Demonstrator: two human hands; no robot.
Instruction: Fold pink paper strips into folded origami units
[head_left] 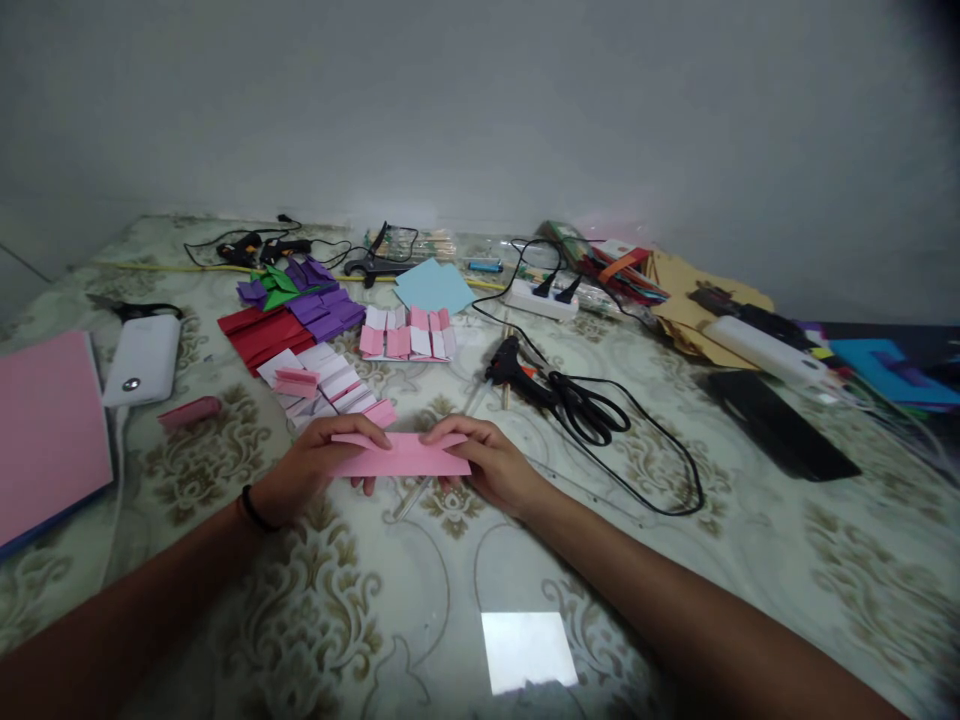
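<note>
A folded strip of pink paper (403, 458) is held up over the table between my two hands. My left hand (322, 460) pinches its left end, thumb and forefinger on the upper edge and other fingertips below. The right end is gripped the same way by my right hand (491, 462). Just beyond lie folded white and pink papers (330, 382), with a pink and white folded piece (409, 335) farther back. A black glue gun (525, 375) rests to the right of my right hand, its cord coiled. Part of a clear stick shows beneath the pink strip.
Pink sheets (52, 430), a white power bank (144, 360) and a rolled pink piece (190, 412) lie left. Red paper (262, 338), purple paper (326, 310), blue sheets (433, 286) and a power strip (543, 299) are behind. A black phone (780, 422) is right.
</note>
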